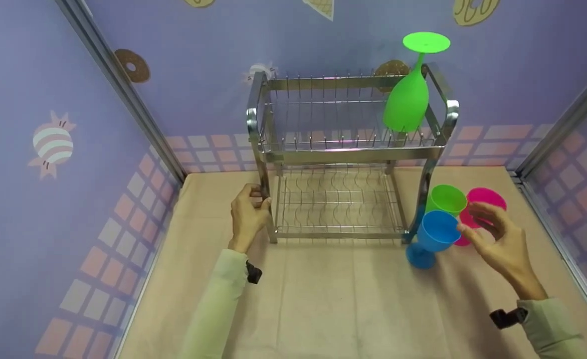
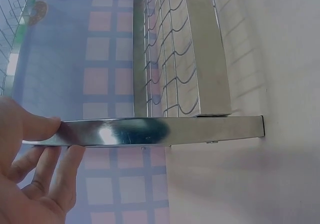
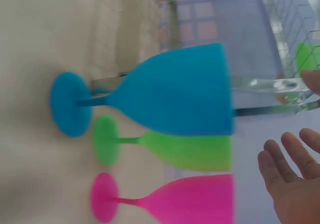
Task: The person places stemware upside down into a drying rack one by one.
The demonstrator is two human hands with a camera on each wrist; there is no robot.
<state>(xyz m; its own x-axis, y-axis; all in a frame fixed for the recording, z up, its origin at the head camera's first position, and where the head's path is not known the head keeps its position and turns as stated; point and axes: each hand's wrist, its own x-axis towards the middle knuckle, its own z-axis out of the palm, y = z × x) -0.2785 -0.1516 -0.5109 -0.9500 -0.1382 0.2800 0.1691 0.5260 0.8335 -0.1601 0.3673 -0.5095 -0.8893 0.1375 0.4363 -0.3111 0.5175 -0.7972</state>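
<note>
Blue goblet (image 1: 432, 241) vertical, mouth up

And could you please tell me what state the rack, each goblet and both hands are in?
Rack, standing upright
Upper green goblet, upside down, up in the rack
Blue goblet, upright
Lower green goblet, upright
Pink goblet, upright
Left hand, gripping the rack's left post
Right hand, holding nothing, near the blue goblet

Metal rack (image 1: 353, 156) and goblets (image 1: 438, 239) on beige tabletop (image 1: 318, 299)
</note>
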